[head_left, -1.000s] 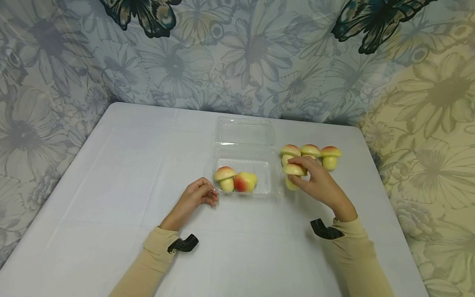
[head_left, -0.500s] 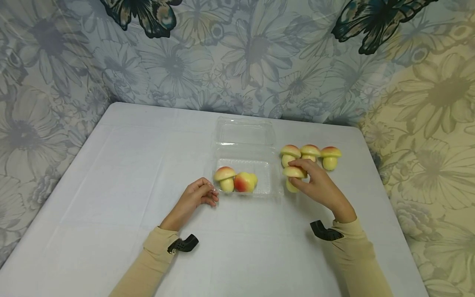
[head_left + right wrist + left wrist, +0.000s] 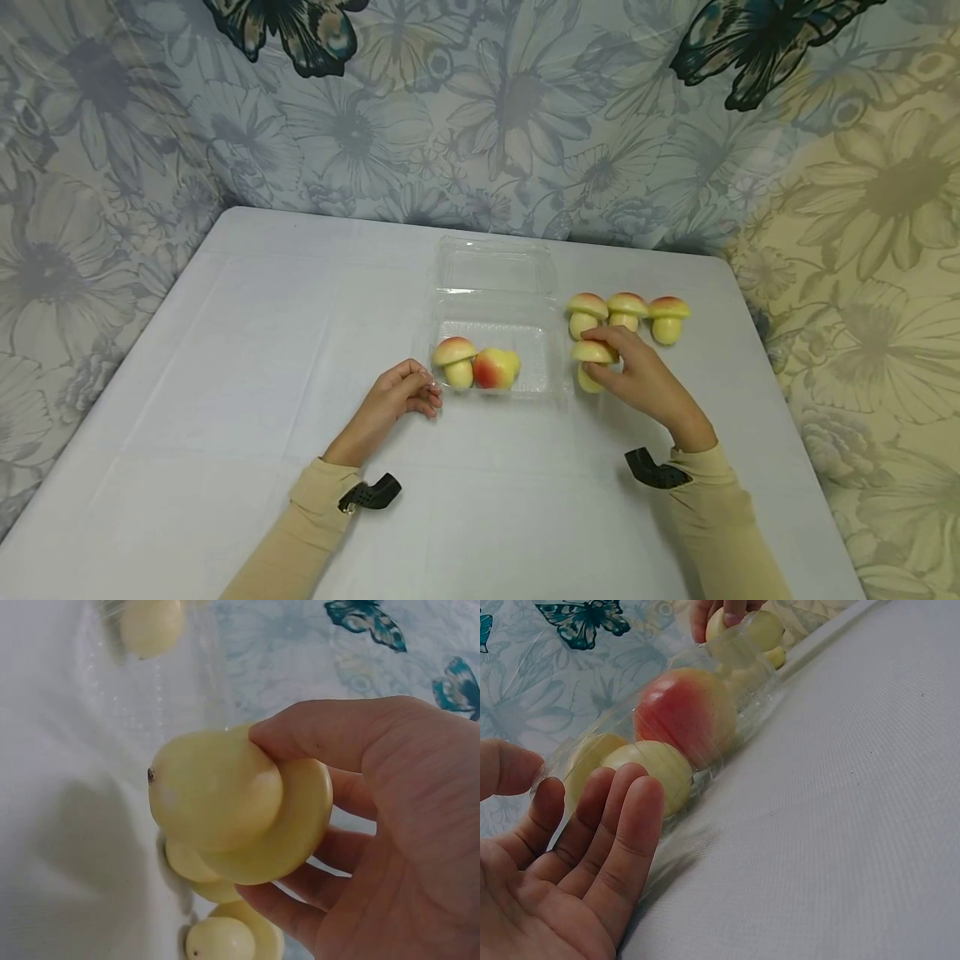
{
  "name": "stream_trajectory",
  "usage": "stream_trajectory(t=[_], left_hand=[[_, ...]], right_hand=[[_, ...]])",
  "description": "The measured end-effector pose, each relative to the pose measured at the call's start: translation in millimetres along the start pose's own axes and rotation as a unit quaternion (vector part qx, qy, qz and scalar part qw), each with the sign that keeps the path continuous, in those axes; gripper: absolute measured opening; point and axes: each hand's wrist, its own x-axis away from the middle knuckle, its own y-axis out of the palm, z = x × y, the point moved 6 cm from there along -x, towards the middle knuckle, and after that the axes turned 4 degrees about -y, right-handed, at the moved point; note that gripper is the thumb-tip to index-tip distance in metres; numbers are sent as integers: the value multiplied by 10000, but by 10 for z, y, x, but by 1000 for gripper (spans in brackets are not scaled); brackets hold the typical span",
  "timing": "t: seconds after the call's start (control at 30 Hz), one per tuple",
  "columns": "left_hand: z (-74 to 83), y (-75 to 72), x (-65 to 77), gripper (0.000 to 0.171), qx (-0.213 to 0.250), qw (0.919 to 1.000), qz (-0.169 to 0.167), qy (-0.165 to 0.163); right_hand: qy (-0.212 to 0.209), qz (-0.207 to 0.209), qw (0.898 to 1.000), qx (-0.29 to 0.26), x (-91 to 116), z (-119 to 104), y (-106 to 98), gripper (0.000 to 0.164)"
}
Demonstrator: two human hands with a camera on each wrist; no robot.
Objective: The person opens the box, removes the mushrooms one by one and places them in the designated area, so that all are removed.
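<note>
A clear plastic clamshell container (image 3: 543, 367) lies with its lid folded back on the table. Two toy mushrooms sit in its left part: one mushroom (image 3: 454, 362) with its cap up, the other mushroom (image 3: 495, 367) with its red-yellow cap facing forward. My left hand (image 3: 397, 394) pinches the container's near left corner between thumb and index finger; the other fingers extend loosely, as the left wrist view shows. My right hand (image 3: 647, 377) grips another yellow mushroom (image 3: 217, 791) by its cap, right of the container. Its stem points down in the head view.
Behind the right hand stand three more toy mushrooms in a row, the rightmost mushroom (image 3: 667, 320) a little apart. The container's open lid (image 3: 495, 265) lies towards the back edge of the white table (image 3: 262, 333). Patterned wallpaper with butterflies (image 3: 772, 50) rises behind.
My right hand and the mushroom in it have shifted slightly towards me, away from the row behind. The left hand and container have stayed put.
</note>
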Motion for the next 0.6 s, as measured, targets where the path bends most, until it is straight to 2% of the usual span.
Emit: stream_trajectory(t=[0.2,0.6], left_hand=[[-2,2,1,14,1,10000,-18,23],[-3,1,2,16,11,9999,-85,53]], right_hand=[[21,-33,10000,39,6,23,32,39],[341,-269,9990,-48,17,86,81,38]])
